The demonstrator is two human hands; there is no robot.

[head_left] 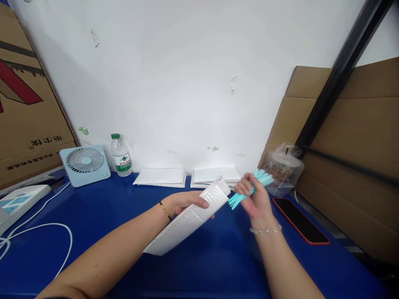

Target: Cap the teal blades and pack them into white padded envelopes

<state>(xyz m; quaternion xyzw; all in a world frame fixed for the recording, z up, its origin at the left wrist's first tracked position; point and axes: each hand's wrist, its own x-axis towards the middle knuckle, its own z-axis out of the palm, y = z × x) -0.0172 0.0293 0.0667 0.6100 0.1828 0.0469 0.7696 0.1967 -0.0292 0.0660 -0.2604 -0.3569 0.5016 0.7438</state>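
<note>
My left hand (190, 202) grips a white padded mailer (190, 224), thumb on top and fingers beneath, with the mailer slanting up to the right above the table. Its upper right end looks parted at the edge. Close to that end, my right hand (254, 195) is closed around a bunch of thin turquoise sticks (263, 177); their narrow ends point down toward the mailer and their wider ends stick out above the fist. What exactly the sticks are cannot be made out. A small gap separates them from the mailer.
Two stacks of white mailers, a left stack (162, 177) and a right stack (215, 174), lie by the wall on the blue table (124, 257). A blue fan (85, 164), a water bottle (121, 155), a phone (301, 220), a plastic-wrapped container (283, 168) and a white cable (70, 236) surround them.
</note>
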